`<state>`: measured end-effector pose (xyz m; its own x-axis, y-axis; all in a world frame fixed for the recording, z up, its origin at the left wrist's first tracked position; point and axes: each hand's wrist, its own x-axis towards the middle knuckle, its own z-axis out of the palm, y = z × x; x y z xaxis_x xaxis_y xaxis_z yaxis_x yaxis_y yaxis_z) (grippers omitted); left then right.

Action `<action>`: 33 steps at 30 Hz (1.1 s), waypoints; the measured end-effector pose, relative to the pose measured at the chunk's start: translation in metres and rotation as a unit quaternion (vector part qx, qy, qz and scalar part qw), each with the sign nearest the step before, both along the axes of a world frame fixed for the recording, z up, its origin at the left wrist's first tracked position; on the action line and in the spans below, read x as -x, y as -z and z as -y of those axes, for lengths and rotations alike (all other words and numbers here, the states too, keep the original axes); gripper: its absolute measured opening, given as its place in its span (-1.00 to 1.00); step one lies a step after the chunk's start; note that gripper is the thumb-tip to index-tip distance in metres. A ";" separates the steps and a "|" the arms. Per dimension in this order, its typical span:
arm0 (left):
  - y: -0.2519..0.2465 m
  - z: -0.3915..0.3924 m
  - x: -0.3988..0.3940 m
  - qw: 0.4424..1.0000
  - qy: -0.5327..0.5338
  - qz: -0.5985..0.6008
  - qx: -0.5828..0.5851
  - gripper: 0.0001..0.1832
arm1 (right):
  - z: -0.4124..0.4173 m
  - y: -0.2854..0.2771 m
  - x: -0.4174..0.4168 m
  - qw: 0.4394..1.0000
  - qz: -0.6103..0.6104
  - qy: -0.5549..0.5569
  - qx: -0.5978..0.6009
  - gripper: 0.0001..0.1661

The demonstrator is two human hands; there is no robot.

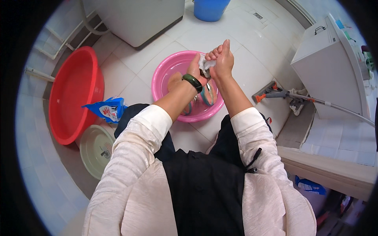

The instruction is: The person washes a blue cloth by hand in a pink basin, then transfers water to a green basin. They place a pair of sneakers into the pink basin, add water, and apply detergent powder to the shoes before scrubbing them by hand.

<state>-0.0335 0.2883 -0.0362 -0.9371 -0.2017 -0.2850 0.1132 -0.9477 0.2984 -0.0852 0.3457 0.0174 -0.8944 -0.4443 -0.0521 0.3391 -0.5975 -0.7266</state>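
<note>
Over a pink plastic basin (pixel 189 118), both of my hands hold a wet, crumpled white cloth (pixel 205 65). My left hand (pixel 195 67) wears a dark green bangle and cups the cloth from the left and below. My right hand (pixel 223 62) presses in from the right, its fingers curled over the cloth and its thumb sticking up. Something dark shows at the cloth's lower edge, too covered to identify. In the basin's water lies a peach-coloured slipper (pixel 209 96) with a teal rim. A similar peach piece (pixel 174 82) is partly hidden behind my left forearm.
A large red tub (pixel 73 97) leans at the left, near a pale green basin (pixel 96 147) and a blue detergent bag (pixel 110 109). A washing machine (pixel 144 20) and blue bucket (pixel 210 10) stand ahead. At the right, a mop (pixel 277 93) lies by a white cabinet (pixel 327 76).
</note>
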 end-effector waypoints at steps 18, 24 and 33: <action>0.004 0.016 0.009 0.997 -0.039 0.004 -0.067 -0.62 | 0.005 0.001 0.029 0.984 0.119 -0.009 0.132 -0.47; -0.002 0.019 0.008 0.998 -0.002 -0.036 -0.043 -0.63 | 0.007 -0.012 0.035 0.996 0.032 -0.007 0.088 -0.47; 0.002 0.020 0.010 0.995 -0.007 -0.054 -0.087 -0.65 | 0.009 -0.004 0.034 0.985 0.101 -0.038 0.138 -0.48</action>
<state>-0.0440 0.2682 -0.0378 -0.9616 -0.1713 -0.2144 0.1492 -0.9820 0.1155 -0.1194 0.3364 0.0211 -0.8414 -0.5321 -0.0938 0.5120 -0.7296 -0.4534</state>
